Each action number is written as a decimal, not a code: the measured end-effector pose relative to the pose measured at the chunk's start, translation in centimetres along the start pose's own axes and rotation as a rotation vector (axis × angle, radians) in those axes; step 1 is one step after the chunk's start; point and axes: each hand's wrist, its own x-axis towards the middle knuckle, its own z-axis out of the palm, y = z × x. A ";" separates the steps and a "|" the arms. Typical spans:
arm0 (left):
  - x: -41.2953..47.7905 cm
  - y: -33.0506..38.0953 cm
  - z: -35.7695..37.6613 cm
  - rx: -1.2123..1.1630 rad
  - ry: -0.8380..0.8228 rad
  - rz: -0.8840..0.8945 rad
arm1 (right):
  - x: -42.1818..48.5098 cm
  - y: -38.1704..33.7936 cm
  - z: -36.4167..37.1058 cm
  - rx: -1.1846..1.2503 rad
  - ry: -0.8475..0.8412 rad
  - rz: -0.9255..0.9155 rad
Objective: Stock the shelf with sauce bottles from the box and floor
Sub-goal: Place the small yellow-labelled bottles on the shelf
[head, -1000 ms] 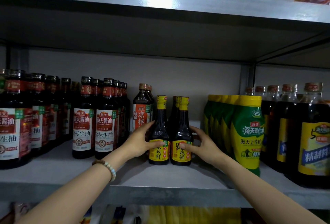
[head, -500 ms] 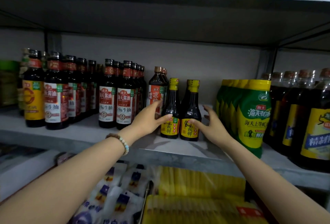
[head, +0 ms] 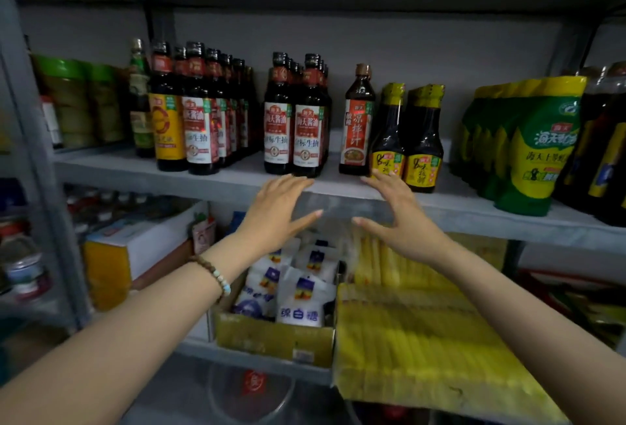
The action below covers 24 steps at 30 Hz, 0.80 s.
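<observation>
Two small dark sauce bottles with yellow caps and yellow labels [head: 406,140] stand side by side on the grey shelf [head: 203,177], more of the same behind them. My left hand [head: 281,211] and my right hand [head: 396,218] hover in front of the shelf edge, palms facing each other, fingers straight, holding nothing. Neither hand touches a bottle. A taller bottle with a red label [head: 357,123] stands just left of the small ones.
Rows of red-labelled soy sauce bottles [head: 294,119] fill the shelf's left and middle. Green and yellow pouches [head: 538,146] and large dark bottles stand at the right. Below are a cardboard box of white sugar bags [head: 298,292] and yellow packets [head: 416,333].
Both hands have let go of the two small bottles and drawn back from the shelf toward me. The view has tilted down, showing the lower shelf.
</observation>
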 end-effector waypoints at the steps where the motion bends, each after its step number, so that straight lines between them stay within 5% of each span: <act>1: -1.4 -1.1 -0.4 0.007 -0.004 0.011 | -0.5 -1.0 1.1 -0.032 -0.008 0.006; 12: -18.6 -15.1 -2.6 0.000 -0.224 -0.057 | -6.8 -13.7 16.0 -0.027 -0.097 0.257; 24: -41.4 -24.5 8.2 -0.104 -0.739 -0.368 | -20.8 -14.9 38.6 0.076 -0.602 0.499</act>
